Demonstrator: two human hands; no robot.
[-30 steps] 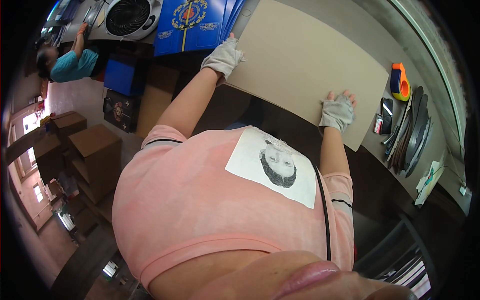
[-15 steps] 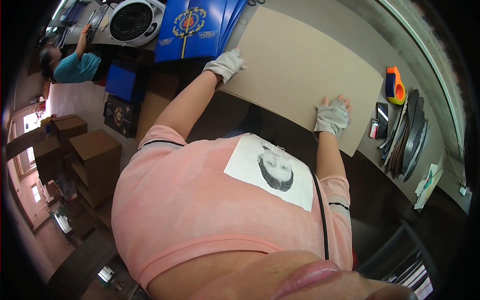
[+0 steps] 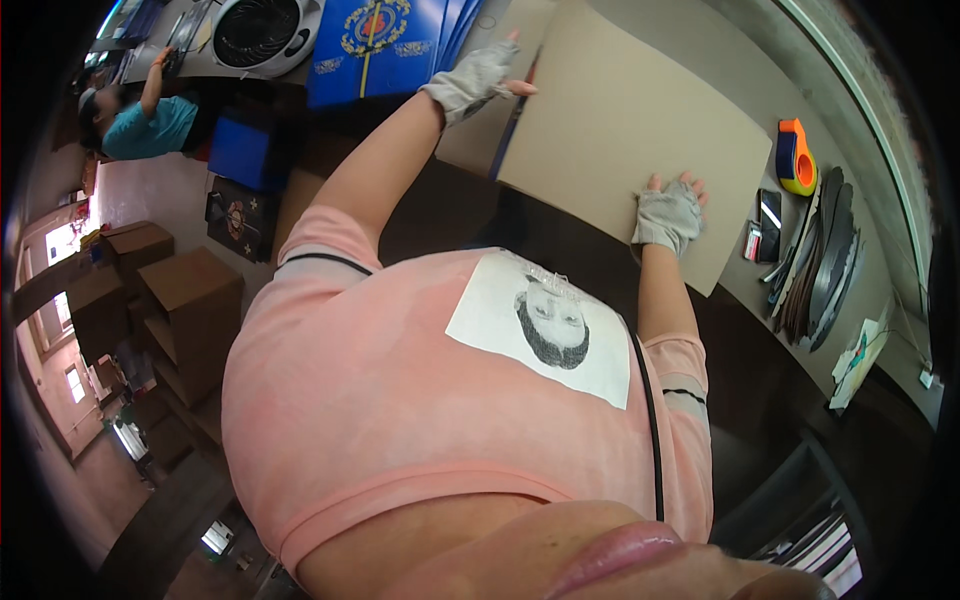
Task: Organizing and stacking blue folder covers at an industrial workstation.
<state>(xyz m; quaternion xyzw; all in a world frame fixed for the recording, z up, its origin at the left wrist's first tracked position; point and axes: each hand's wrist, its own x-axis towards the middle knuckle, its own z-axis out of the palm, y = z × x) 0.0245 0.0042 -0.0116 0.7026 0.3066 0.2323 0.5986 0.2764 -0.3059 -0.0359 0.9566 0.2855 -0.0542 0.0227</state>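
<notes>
A large beige board (image 3: 625, 110) lies on the table before me, with a narrow blue strip (image 3: 507, 142) along its left edge. Left of that strip shows another flat beige panel (image 3: 463, 150). My left hand (image 3: 475, 84), in a grey fingerless glove, reaches over this panel with its fingers apart. Its thumb touches the board's left edge. Gloved the same way, my right hand (image 3: 669, 218) lies flat and open on the board's near right part.
Blue printed folders (image 3: 385, 50) and a fan (image 3: 262, 35) stand far left. On the right lie an orange-and-blue tape dispenser (image 3: 796, 160), a phone (image 3: 768, 225) and dark curved strips (image 3: 822, 265). Brown cartons (image 3: 190, 290) are stacked at left. A person in teal (image 3: 150, 128) works beyond.
My left hand has moved up and right, its thumb now at the board's edge. The board's left edge has shifted right, exposing the blue strip and beige panel. My right hand stays nearly in place.
</notes>
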